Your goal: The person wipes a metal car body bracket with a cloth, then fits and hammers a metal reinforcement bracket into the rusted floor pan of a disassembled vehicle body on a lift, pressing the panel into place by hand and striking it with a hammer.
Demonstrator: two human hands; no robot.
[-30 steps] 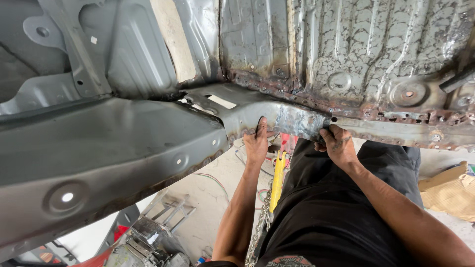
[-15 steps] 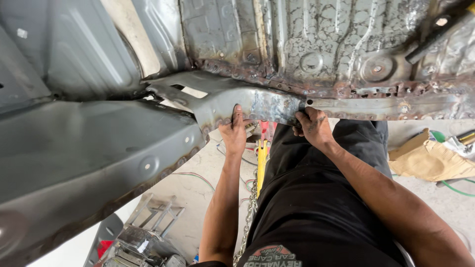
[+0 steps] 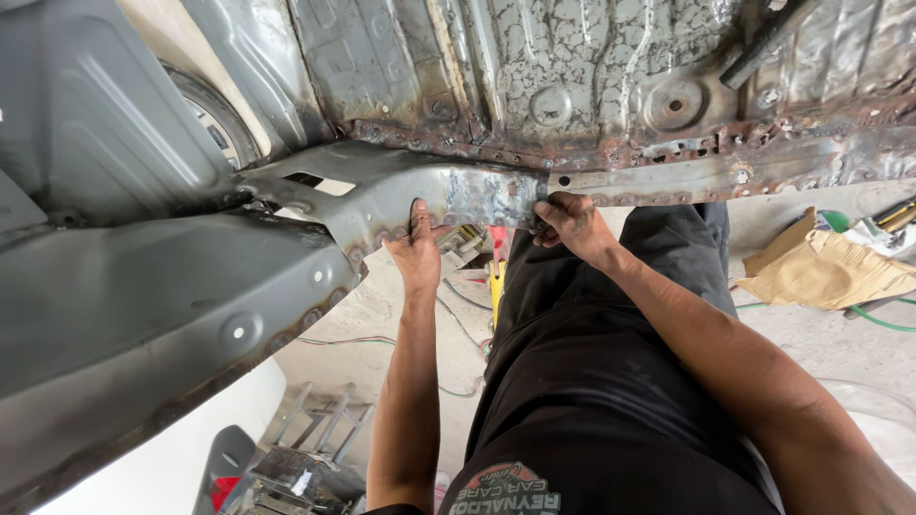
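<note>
I am under a car body, looking along its rusty, scaled underside point(image 3: 572, 86). A bare grey metal patch piece point(image 3: 458, 195) lies against the frame rail. My left hand point(image 3: 417, 250) presses on the lower edge of that piece with the thumb up on its face. My right hand point(image 3: 567, 221) grips the right end of the patch, where it meets the rusted flange rail point(image 3: 744, 176). Whether the right hand also holds a small tool is hidden by the fingers.
A large grey primed panel point(image 3: 143, 315) fills the left side. Crumpled cardboard point(image 3: 821, 272) and a green hose point(image 3: 883, 322) lie on the concrete floor at right. Tools, one with a yellow handle point(image 3: 496, 281), lie on the floor below my hands. My dark trousers point(image 3: 611, 362) stretch ahead.
The view has shifted, so the hands and patch piece sit slightly further left and lower in frame. Both hands stay on the same piece in the same grip.
</note>
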